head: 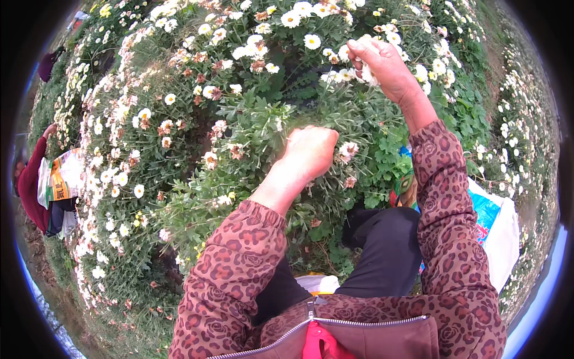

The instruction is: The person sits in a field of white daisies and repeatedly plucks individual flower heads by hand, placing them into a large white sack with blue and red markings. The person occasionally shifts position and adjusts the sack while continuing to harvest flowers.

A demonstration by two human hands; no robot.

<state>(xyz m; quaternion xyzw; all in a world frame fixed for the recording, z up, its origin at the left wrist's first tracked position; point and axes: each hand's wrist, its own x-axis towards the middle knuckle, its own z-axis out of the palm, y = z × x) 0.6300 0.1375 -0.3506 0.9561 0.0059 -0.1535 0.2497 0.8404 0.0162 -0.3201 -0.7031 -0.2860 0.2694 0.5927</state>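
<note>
White chrysanthemum-like flowers with yellow centres cover leafy green bushes in front of me. My right hand is at the upper right, its fingers curled around white blooms. Lower and nearer the middle, my left hand is closed in a fist over the green foliage; its fingertips are turned away, so what it may hold is hidden. A browned, pinkish flower head is just right of that fist. Both forearms are in leopard-print sleeves.
A white and blue printed bag lies to the right, behind my right arm. Between my knees shows a white piece of plastic. At the far left another person in a dark red top is among the flower rows, beside a printed sack.
</note>
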